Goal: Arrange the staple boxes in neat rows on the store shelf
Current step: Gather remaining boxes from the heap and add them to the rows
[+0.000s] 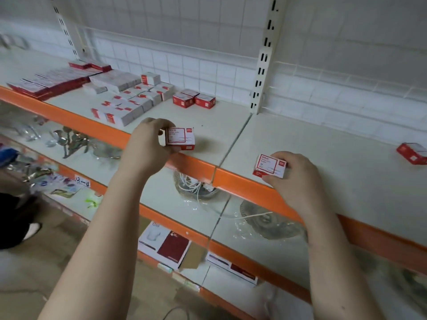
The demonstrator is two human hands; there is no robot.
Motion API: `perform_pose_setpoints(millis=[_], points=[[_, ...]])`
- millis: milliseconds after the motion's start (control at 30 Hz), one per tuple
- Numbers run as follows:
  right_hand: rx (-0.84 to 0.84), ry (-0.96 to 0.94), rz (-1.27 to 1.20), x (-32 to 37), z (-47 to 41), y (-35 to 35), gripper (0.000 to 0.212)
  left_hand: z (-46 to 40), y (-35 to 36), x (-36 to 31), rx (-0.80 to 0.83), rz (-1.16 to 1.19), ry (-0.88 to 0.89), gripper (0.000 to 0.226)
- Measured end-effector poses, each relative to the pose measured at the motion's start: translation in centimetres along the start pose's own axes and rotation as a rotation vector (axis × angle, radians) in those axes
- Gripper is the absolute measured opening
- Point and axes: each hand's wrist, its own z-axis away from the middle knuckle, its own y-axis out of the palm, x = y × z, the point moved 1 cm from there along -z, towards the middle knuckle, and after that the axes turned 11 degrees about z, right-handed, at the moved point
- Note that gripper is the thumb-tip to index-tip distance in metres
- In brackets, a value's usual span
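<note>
Two red-and-white staple boxes are held at frame centre, one per hand. The left-held box (180,139) is pinched by the left hand (149,144), fingers curled round its left end, just above the shelf's (300,144) front edge, label side up. The right-held box (269,166) is gripped by the right hand (294,174), thumb below and fingers curled over the far side, at the orange shelf lip (191,168), centre-right; whether it touches the board can't be told. Upper left of frame: a block of white boxes (131,105) is laid in rows, w/ flat red-edged packs (46,84) beyond it at far left. Just right of the block, a small red cluster (194,100) is set near the back grid. One stray box (412,153) is seen at the right edge, well apart. Lower shelves, bottom half: wrapped fan grilles (265,218) and flat cartons (164,245) are stored.
</note>
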Motion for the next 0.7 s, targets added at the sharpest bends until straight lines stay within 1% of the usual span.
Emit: perform_pose_setpoints(millis=[167,367,567,700], points=[[-0.013,0.054,0.026,5.9,-1.0,2.8,0.044,-2.4,-3.8,4.4,0.061,0.063,0.011,0.045],[-0.011,0.057,0.031,10.6,-4.2,5.0,0.047,-4.9,-5.5,7.7,0.11,0.104,0.034,0.042],[-0.021,0.06,0.078,14.1,-10.5,6.6,0.044,-9.7,-5.5,9.7,0.116,0.101,0.092,0.044],[0.046,0.122,0.085,15.8,-15.6,8.1,0.05,-14.2,-4.9,10.5,0.155,0.11,0.119,0.046]])
